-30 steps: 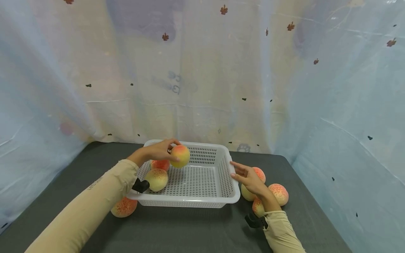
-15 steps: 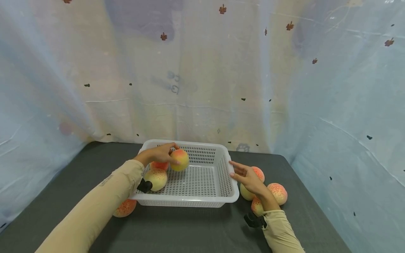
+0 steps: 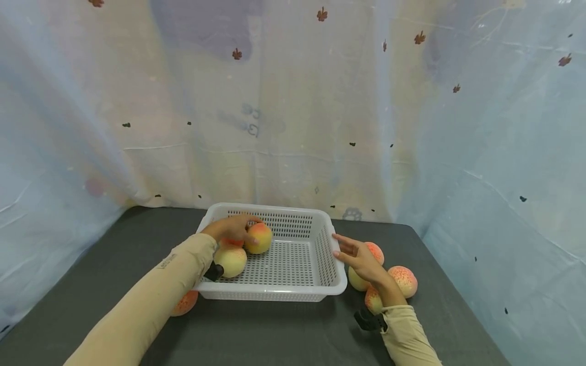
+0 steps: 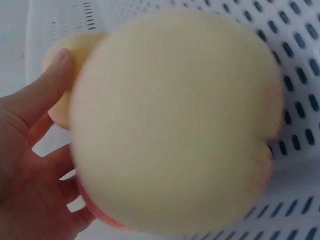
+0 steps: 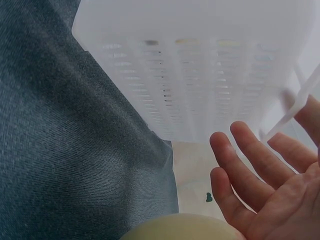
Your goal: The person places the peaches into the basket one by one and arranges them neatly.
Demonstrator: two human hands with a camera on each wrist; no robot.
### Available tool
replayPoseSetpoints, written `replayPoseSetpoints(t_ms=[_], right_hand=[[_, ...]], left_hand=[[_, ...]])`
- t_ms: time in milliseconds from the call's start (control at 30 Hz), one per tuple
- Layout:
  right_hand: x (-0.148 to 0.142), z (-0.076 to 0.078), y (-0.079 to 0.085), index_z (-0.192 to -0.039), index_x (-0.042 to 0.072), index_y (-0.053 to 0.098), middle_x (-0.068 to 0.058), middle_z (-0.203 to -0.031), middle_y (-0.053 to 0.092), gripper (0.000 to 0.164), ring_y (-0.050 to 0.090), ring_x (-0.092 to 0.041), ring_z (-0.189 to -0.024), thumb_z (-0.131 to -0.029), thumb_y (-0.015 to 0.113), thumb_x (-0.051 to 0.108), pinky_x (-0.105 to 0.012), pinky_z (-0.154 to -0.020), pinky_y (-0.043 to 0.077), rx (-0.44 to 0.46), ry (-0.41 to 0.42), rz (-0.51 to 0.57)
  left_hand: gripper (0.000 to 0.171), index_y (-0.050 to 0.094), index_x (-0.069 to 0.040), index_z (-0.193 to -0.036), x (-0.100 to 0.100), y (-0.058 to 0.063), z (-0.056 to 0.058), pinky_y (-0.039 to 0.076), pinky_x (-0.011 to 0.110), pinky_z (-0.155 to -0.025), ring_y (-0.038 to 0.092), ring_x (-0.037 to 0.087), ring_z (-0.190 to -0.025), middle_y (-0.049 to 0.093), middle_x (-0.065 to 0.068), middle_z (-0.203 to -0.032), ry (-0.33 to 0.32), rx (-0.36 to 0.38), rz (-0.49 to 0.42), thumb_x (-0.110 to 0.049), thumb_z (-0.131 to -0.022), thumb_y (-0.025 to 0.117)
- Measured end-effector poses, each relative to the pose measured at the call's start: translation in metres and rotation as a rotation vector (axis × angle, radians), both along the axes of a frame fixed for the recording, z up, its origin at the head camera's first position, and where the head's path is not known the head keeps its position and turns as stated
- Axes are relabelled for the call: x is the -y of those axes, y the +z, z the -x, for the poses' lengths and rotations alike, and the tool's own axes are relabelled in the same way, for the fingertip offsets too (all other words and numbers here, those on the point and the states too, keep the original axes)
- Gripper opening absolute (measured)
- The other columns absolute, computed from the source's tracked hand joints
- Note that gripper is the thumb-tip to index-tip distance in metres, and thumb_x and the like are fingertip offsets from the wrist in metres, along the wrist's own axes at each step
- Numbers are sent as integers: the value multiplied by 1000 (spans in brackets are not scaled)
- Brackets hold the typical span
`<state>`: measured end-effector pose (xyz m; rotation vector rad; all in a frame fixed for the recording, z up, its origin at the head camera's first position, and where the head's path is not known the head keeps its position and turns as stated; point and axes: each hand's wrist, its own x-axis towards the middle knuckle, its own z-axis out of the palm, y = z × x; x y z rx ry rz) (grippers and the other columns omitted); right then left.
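My left hand [image 3: 233, 227] is down inside a white perforated plastic basket [image 3: 274, 291], its thumb and fingers around a yellow-red peach [image 3: 260, 239]. In the left wrist view that peach [image 4: 59, 107] is mostly behind a large pale peach [image 4: 175, 120] close to the camera. Beside the hand, inside the basket, sit a pale yellow peach [image 3: 232, 261] and a red one [image 3: 236, 243], partly hidden. My right hand [image 3: 359, 258] holds the basket's right rim, thumb at the edge and the other fingers loosely bent along the outer wall [image 5: 185, 90].
Several peaches [image 3: 403, 281] lie on the dark table [image 3: 284, 335] right of the basket, partly behind the right hand and wrist. One more peach [image 3: 185, 303] shows below the basket's front left corner, partly behind the left sleeve. A patterned curtain [image 3: 293, 112] hangs behind.
My left hand has lowered the peach into the basket, beside the two others. The right hand stays at the rim.
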<state>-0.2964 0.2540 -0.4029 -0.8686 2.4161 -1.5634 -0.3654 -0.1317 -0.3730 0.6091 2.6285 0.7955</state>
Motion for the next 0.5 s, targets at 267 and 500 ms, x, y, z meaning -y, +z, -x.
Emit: replayPoseSetpoints(t_ms=[267,500], right_hand=[[2,-1,3,-155,-10,27,-36,-148,46,62,59,-46,-127,-105,55,11,-26,-96,56,-9,10,8],[0,-3,-1,-156,-9,26,-34,-150,45,62,54,-49,-131,-105,55,13,-28,-97,56,4,-4,-5]], left_hand=[[70,46,-6,-150,-1,-4,-3,47,50,-108,56,36,-128,58,24,-139,59,8,12,-20,-90,79],[62,48,-4,-147,-1,2,-7,45,53,-109,52,40,-132,55,26,-142,67,-3,8,-24,-94,73]])
